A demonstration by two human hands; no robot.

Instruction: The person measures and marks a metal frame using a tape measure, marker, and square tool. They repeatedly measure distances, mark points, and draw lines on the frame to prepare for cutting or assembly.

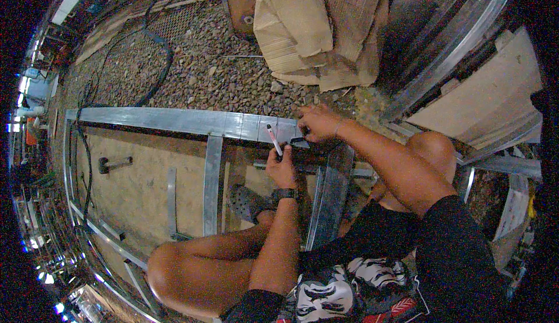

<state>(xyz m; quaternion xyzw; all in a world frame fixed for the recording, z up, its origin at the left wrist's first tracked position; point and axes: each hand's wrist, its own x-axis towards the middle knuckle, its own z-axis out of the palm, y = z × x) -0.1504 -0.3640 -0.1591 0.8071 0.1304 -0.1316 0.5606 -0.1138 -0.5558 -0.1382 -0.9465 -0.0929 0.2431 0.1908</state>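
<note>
A silvery metal beam [192, 119] runs across in front of me, with several dark lines drawn across its right part. My left hand [282, 168] is closed around a white marker [273, 138], its dark end pointing up over the beam. At the beam's right end, my right hand [319, 124] has its fingers curled. A small dark piece [298, 140] lies against the beam's near edge, between my two hands. Whatever my right fingers grip is too small and shaded to make out.
A metal crosspiece [213, 183] joins the beam. Inside the frame, a hammer [113, 164] and a metal strip [172, 200] lie on the ground. Beyond are gravel [215, 72], a black cable [166, 69] and flattened cardboard [297, 20]. Metal profiles [460, 43] lean at the right.
</note>
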